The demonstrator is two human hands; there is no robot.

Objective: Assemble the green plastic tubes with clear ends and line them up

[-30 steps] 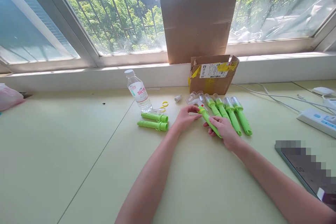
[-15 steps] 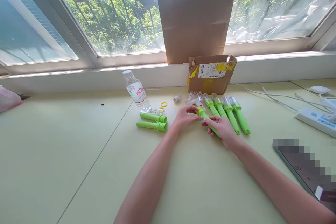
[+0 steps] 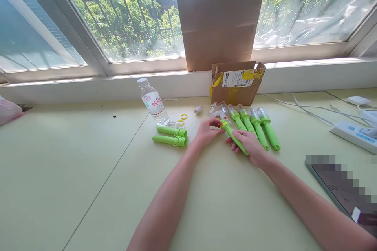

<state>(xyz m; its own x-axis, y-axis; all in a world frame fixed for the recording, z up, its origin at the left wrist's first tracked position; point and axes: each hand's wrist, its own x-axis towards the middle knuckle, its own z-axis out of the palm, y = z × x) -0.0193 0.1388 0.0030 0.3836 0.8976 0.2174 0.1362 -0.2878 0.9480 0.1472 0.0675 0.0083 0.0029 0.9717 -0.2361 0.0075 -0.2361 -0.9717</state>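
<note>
Near the middle of the table, my right hand (image 3: 247, 142) is closed around a green plastic flashlight-like handle (image 3: 236, 137), which slants with its threaded end away from me. At that end, by a yellow ring, the fingers of my left hand (image 3: 207, 131) pinch the handle. A white part with a red dot (image 3: 225, 117) shows just beyond the ring; whether it is seated in the handle I cannot tell. To the right lie several green handles with clear caps (image 3: 269, 131). Left of my hands lie two uncapped green handles (image 3: 169, 141) with threaded ends.
Yellow rings (image 3: 183, 116), a small white-and-clear part (image 3: 198, 110) and clear caps (image 3: 213, 108) lie behind my hands. A water bottle (image 3: 153, 104) stands at left, a cardboard box (image 3: 235, 90) at the back. Rightward are a power strip (image 3: 353, 135) and a phone (image 3: 338, 192).
The near end of the held handle has shifted slightly toward me and to the right. Both hands keep almost the same place and grip.
</note>
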